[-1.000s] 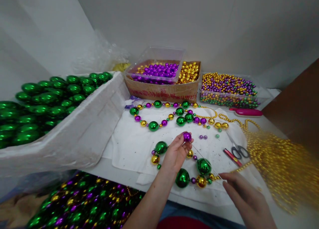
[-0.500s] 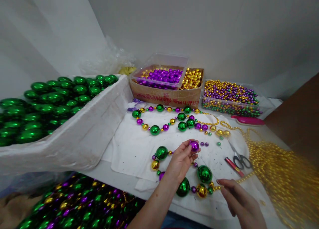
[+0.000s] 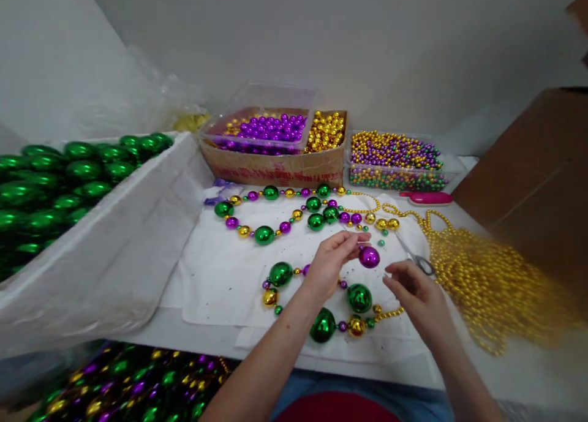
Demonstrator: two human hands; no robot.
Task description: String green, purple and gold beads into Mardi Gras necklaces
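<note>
My two bare hands meet over a white cloth on a pale surface. My left grip is closed, the purple bead pinched at its fingertips, above the cloth. My right grip faces the bead from just beside it, curled, thumb and forefinger close together; I cannot tell whether anything fine is between them. A thin line runs up from my left fingertips, too faint to name as thread or needle.

The step in hand looks like working this one bead on a line. The next move, I judge, calls for a steady left pinch and precise right fingertips, since a ball this smooth could slip.

The bead is round and glossy, like polished metal. Beneath my hands curves the lower strand: big green balls, smaller gold and purple ones. Farther back lies the upper strand, similarly mixed. To the right are scissors and a loose heap of fine gold chains. At left, a rough-walled white box holds shiny green ovals; behind stands a brown cardboard carton.
</note>
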